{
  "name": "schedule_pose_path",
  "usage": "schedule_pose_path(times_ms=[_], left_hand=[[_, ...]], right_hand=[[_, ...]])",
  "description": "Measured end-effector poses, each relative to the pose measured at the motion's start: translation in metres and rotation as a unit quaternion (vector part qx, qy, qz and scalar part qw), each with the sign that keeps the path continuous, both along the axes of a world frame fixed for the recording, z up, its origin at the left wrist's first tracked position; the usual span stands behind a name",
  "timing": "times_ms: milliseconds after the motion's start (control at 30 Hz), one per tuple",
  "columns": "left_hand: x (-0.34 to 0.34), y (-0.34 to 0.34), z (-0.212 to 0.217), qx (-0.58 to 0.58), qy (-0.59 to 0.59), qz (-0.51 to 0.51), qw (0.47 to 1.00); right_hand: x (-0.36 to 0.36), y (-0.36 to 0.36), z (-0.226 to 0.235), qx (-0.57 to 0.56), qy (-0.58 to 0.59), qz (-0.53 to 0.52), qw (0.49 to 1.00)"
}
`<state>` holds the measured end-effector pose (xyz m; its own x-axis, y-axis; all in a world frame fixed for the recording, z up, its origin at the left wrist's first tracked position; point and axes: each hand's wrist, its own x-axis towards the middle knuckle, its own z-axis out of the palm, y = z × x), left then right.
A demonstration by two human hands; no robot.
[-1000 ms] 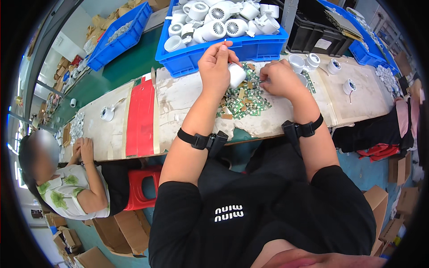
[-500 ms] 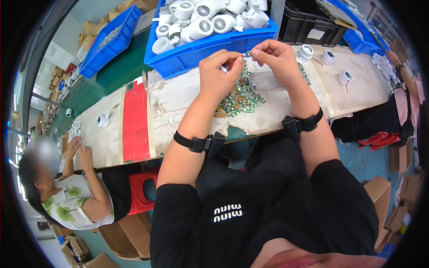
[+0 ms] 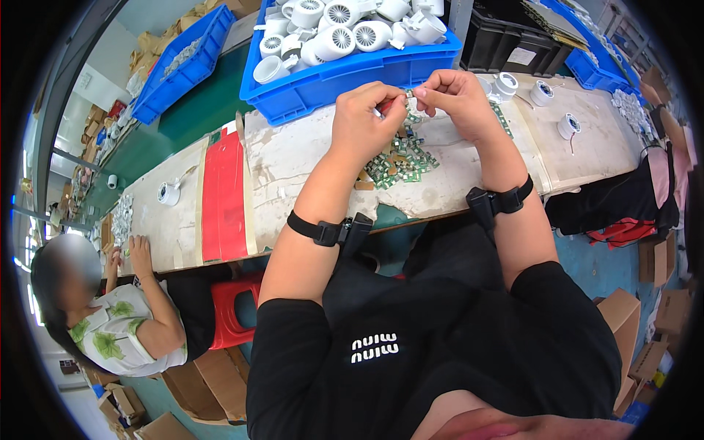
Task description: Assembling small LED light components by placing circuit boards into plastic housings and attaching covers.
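My left hand (image 3: pixel 364 121) is closed, its fingertips pinching a small green circuit board (image 3: pixel 410 94) above the bench. A red and white item (image 3: pixel 383 108), too hidden to name, shows inside its curled fingers. Just to the right, my right hand (image 3: pixel 460 104) is closed too, thumb and forefinger pressed together at the other side of the same small board. Whether anything else is in its grip is hidden. Beneath and between the hands lies a loose pile of small green circuit boards (image 3: pixel 402 163), spread over the pale, worn worktop (image 3: pixel 301 165).
Behind my hands stands a blue crate (image 3: pixel 323 95) heaped with white round fan housings (image 3: pixel 336 42). White motor units (image 3: pixel 569 126) sit on the right side of the bench, beside a black box (image 3: pixel 513 40). A co-worker (image 3: pixel 121 315) sits at the left.
Both hands have shifted slightly right and down, still meeting at the small board. The co-worker's hands have moved a little. The whole view has shifted slightly.
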<state>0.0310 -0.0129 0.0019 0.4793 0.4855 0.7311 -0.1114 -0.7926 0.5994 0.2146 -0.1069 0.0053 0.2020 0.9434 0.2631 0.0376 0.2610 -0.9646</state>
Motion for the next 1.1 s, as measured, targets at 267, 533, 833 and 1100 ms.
schedule_pose_path(times_ms=[267,533,833,1100], left_hand=[[-0.002,0.0,-0.009,-0.123,0.013,-0.049,0.991],[0.004,-0.008,0.0,-0.028,0.018,0.005,0.999],[-0.138,0.07,0.003,0.08,0.188,0.312,0.928],[-0.29,0.173,-0.073,0.154,0.395,0.461,0.78]], right_hand=[[-0.001,0.002,-0.005,0.03,0.017,0.039,0.999],[0.0,0.003,-0.005,0.058,0.003,0.01,0.998],[0.082,-0.031,0.02,0.102,-0.256,-0.384,0.881],[0.259,-0.102,-0.015,-0.332,-0.514,-0.433,0.662]])
